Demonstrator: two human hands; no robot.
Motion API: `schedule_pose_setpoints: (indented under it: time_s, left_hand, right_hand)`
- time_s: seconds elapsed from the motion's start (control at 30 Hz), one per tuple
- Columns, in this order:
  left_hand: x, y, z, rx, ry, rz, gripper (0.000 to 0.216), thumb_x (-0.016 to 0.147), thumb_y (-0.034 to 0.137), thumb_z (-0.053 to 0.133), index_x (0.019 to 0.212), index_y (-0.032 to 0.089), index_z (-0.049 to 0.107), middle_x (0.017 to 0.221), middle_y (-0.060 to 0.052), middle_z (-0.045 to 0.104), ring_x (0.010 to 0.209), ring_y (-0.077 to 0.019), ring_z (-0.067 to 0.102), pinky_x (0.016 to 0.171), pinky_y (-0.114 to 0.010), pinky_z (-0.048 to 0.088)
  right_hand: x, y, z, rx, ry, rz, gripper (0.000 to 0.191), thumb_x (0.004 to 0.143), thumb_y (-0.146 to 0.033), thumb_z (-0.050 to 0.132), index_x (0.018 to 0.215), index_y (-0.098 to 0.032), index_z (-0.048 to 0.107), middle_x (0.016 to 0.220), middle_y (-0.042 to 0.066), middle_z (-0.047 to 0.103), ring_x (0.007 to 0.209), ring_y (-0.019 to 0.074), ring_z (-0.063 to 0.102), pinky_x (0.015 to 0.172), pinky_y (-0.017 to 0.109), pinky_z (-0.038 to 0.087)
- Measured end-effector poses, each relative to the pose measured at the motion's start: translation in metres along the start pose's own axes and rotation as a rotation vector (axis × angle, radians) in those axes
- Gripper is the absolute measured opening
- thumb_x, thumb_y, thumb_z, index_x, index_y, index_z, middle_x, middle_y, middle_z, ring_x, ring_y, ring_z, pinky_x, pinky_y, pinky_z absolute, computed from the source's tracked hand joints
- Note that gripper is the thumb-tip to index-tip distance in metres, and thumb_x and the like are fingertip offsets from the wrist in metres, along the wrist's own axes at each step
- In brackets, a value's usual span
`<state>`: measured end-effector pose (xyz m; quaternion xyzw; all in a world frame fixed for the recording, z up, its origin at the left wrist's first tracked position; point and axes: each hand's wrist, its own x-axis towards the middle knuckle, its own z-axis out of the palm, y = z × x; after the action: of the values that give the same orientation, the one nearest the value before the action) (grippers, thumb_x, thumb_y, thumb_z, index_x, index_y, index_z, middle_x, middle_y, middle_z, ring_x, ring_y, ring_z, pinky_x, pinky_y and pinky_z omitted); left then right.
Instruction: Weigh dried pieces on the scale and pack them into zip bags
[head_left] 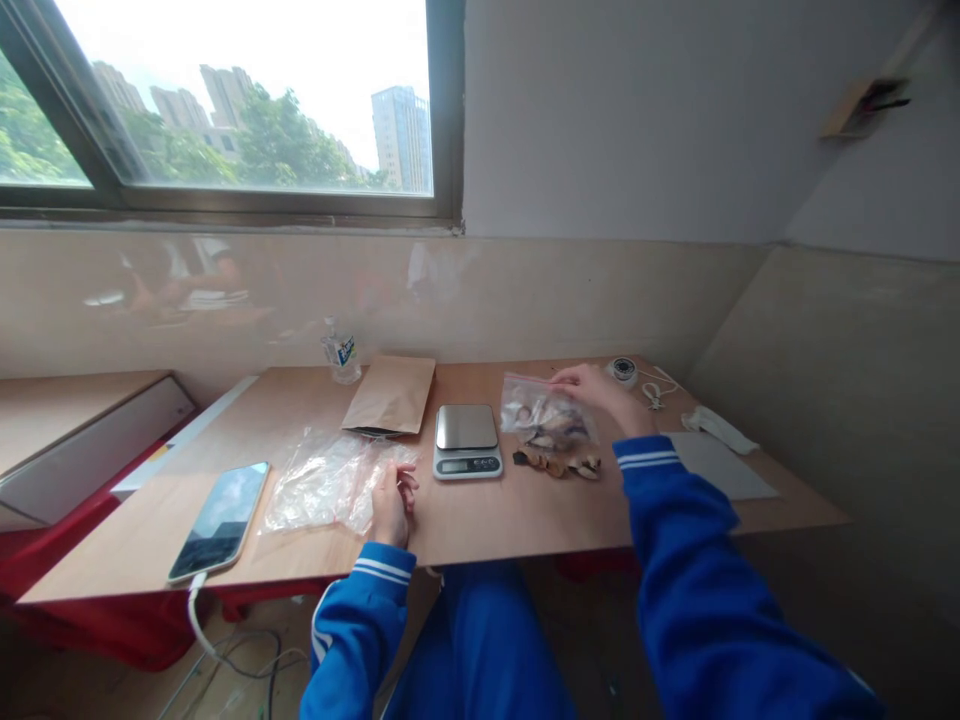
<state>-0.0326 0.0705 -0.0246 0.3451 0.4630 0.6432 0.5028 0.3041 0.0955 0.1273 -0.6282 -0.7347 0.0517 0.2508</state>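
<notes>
My right hand (600,393) pinches the top edge of a clear zip bag (544,415) that holds brown and pale dried pieces, to the right of a small digital scale (466,441). A few loose dried pieces (559,464) lie on the table in front of that bag. My left hand (391,505) rests with curled fingers on the right end of a pile of empty clear plastic bags (322,480). Both sleeves are blue with white stripes.
A brown paper pouch (391,394) lies behind the scale, with a small clear bottle (341,353) at the wall. A phone (220,520) with a white cable sits at the front left. At the right are a white sheet (720,465), a cord (656,388) and a round white object (622,371).
</notes>
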Motion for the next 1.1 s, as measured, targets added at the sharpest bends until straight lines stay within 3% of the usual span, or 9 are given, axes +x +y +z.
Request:
schedule_pose_setpoints:
  time_s: [0.07,0.17,0.23,0.33,0.4,0.5,0.73,0.97,1.1]
  left_hand:
    - [0.001,-0.001,-0.001,0.019,-0.045,-0.018,0.045,0.072,0.059,0.053,0.074,0.014,0.058,0.05,0.005,0.049,0.034,-0.0038,0.036,0.033,-0.017,0.022]
    - [0.001,-0.001,-0.001,0.025,-0.037,-0.028,0.043,0.072,0.057,0.053,0.075,0.015,0.057,0.052,0.005,0.05,0.035,-0.0041,0.037,0.034,-0.017,0.024]
    - [0.0,-0.001,-0.001,0.029,-0.029,-0.026,0.04,0.074,0.055,0.053,0.075,0.015,0.057,0.054,0.005,0.051,0.036,-0.004,0.038,0.035,-0.017,0.024]
    - [-0.001,0.0,-0.001,0.053,-0.06,-0.028,0.038,0.075,0.053,0.052,0.073,0.015,0.058,0.053,0.004,0.05,0.038,-0.0045,0.038,0.036,-0.017,0.025]
    - [-0.001,0.0,0.0,0.073,-0.082,-0.031,0.038,0.075,0.052,0.052,0.072,0.014,0.058,0.053,0.003,0.051,0.038,-0.0049,0.039,0.036,-0.017,0.026]
    - [-0.002,-0.001,-0.001,0.082,-0.098,-0.048,0.038,0.076,0.051,0.051,0.071,0.014,0.058,0.052,0.003,0.051,0.038,-0.0052,0.039,0.036,-0.018,0.027]
    - [-0.003,-0.003,-0.003,0.078,-0.121,-0.05,0.041,0.077,0.053,0.05,0.071,0.014,0.058,0.053,0.003,0.051,0.039,-0.0052,0.039,0.036,-0.017,0.028]
    - [-0.004,-0.002,-0.002,0.08,-0.127,-0.063,0.043,0.076,0.055,0.05,0.071,0.014,0.058,0.054,0.003,0.051,0.04,-0.0052,0.04,0.037,-0.017,0.027]
    - [-0.004,-0.003,-0.003,0.06,-0.132,-0.078,0.043,0.076,0.057,0.05,0.071,0.014,0.058,0.054,0.003,0.05,0.04,-0.0048,0.039,0.037,-0.017,0.027]
  right_hand:
    - [0.009,0.024,-0.006,-0.106,0.178,0.059,0.022,0.072,-0.037,0.067,0.085,-0.021,0.071,0.083,0.01,0.069,0.077,0.0231,0.059,0.07,0.033,0.041]
    - [-0.011,0.028,0.016,-0.143,0.333,0.071,0.025,0.084,-0.033,0.05,0.092,-0.017,0.068,0.094,0.012,0.065,0.09,0.0241,0.057,0.08,0.036,0.041]
    - [-0.038,0.015,0.046,-0.106,0.299,0.009,0.031,0.091,-0.03,0.038,0.093,-0.018,0.066,0.094,0.01,0.063,0.088,0.0204,0.057,0.08,0.032,0.042]
    - [-0.076,-0.008,0.092,-0.128,0.097,-0.055,0.031,0.091,-0.032,0.037,0.105,-0.023,0.064,0.103,0.008,0.061,0.095,0.0202,0.054,0.082,0.032,0.041]
    - [-0.09,-0.015,0.117,-0.214,0.018,-0.043,0.035,0.089,-0.035,0.042,0.12,-0.025,0.057,0.114,0.009,0.058,0.104,0.0241,0.05,0.086,0.036,0.04]
    - [-0.094,-0.012,0.139,-0.296,-0.008,0.0,0.037,0.09,-0.033,0.042,0.125,-0.025,0.053,0.117,0.01,0.056,0.105,0.0269,0.049,0.085,0.039,0.04]
    - [-0.087,0.0,0.15,-0.077,0.134,-0.019,0.034,0.092,-0.027,0.034,0.116,-0.022,0.058,0.104,0.01,0.057,0.096,0.0228,0.055,0.082,0.038,0.046]
    - [-0.011,-0.062,0.152,0.177,0.215,-0.108,0.029,0.093,-0.032,0.037,0.107,-0.023,0.061,0.099,0.006,0.06,0.098,0.0189,0.055,0.086,0.032,0.045]
    - [0.009,-0.065,0.174,0.227,0.124,-0.015,0.028,0.089,-0.029,0.045,0.111,-0.019,0.06,0.104,0.008,0.059,0.097,0.0195,0.056,0.085,0.033,0.045]
